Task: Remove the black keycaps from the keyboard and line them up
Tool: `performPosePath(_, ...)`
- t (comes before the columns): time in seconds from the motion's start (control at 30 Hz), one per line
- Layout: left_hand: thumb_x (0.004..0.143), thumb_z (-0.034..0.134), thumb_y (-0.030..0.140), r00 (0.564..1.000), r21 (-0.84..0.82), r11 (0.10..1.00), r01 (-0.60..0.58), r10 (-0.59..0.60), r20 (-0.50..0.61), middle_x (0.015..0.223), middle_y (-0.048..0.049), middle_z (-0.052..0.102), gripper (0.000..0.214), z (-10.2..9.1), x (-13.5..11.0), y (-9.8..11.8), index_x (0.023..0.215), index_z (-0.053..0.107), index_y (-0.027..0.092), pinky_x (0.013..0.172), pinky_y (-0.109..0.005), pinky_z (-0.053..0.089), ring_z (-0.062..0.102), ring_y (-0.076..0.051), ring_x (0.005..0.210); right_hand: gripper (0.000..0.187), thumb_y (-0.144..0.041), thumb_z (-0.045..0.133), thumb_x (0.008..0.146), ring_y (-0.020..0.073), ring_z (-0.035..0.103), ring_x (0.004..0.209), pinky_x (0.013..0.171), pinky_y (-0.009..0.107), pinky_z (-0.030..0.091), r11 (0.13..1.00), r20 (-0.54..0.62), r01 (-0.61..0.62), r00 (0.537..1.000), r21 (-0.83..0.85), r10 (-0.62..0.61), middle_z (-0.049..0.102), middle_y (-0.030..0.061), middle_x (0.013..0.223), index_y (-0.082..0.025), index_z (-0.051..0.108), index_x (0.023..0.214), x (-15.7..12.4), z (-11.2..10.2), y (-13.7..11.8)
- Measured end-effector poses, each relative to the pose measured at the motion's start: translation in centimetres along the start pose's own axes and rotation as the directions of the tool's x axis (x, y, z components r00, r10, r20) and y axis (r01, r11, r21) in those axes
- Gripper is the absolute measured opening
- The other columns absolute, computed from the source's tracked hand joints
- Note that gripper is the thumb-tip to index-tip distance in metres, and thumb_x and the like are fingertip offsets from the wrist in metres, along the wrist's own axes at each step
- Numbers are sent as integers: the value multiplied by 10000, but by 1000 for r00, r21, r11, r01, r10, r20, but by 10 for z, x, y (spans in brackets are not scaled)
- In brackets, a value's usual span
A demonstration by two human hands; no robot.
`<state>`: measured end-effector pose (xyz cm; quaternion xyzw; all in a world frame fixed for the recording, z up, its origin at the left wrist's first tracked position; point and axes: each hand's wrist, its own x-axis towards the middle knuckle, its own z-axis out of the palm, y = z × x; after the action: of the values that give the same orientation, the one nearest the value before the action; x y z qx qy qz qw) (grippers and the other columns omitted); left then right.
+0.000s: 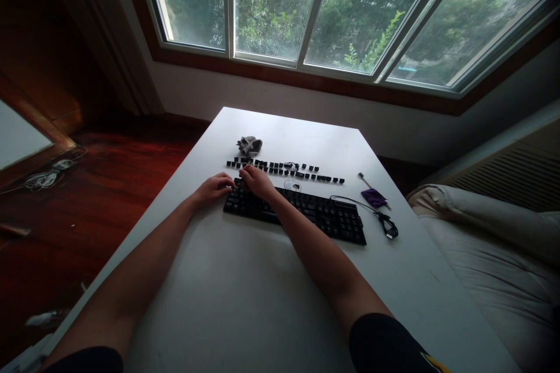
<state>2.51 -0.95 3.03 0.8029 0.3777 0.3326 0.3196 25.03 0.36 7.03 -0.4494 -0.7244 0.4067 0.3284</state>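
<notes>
A black keyboard (306, 214) lies on the white table (245, 297). My left hand (214, 187) rests at the keyboard's left end with fingers curled, touching its edge. My right hand (257, 179) sits over the keyboard's upper left corner, fingers bent down onto the keys; whether it pinches a keycap is too small to see. Just beyond the hands, rows of loose black keycaps (284, 169) are laid out on the table.
A crumpled grey cloth (249, 144) lies behind the keycaps. A purple tool with a thin handle (373, 195) and the coiled keyboard cable (387, 224) lie at the right. A small ring-shaped object (292, 185) sits behind the keyboard. A cushion (490, 245) is right of the table.
</notes>
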Motion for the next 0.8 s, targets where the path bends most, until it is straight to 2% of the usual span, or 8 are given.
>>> performPosePath(0.07,912,643,363,1000,11,1000,7,-7,-9,1109,-74,654,215,1,0,-1,1030,755,222,908,-343,534,640,-210,986,205,-356,532,1008,137,616,652,682,243,421,979,47,144,989,-146,-138,664,-34,652,-218,627,890,-6,-2,-10)
performPosePath(0.13,904,649,350,1000,20,1000,16,-16,-16,1119,-72,654,211,1,-1,-2,1035,751,221,902,-341,535,640,-207,974,201,-340,536,1013,133,606,670,694,239,399,953,89,211,977,-218,-196,672,-30,674,-215,653,909,-10,-5,-19)
performPosePath(0.37,915,624,348,1000,22,1000,9,-9,-10,1106,-69,659,222,1,-1,0,1045,754,224,937,-346,530,640,-218,1015,235,-415,572,1009,160,617,723,670,250,347,876,142,250,968,-413,-209,717,12,791,-221,702,1038,-21,0,-29)
performPosePath(0.47,926,610,356,1000,7,1000,-4,4,-13,1096,-72,660,216,1,0,0,1010,754,219,945,-347,527,640,-224,1024,262,-447,572,1004,188,631,740,666,271,334,832,116,222,975,-508,-189,730,41,826,-227,703,1062,-25,8,-29)
performPosePath(0.57,919,621,347,1000,-5,1000,-6,6,-11,1102,-71,659,202,1,0,-2,1001,753,219,944,-346,526,642,-224,1022,274,-460,539,1015,201,640,755,664,281,324,832,66,192,981,-520,-185,740,50,853,-234,694,1037,-25,13,-29)
performPosePath(0.8,912,649,392,1000,5,1000,22,-22,-16,1111,-73,661,248,-1,1,-5,1058,752,220,948,-356,529,641,-218,1016,259,-443,498,1030,181,639,757,687,264,344,909,-46,117,988,-401,-147,726,5,827,-244,662,1046,-26,12,-25)
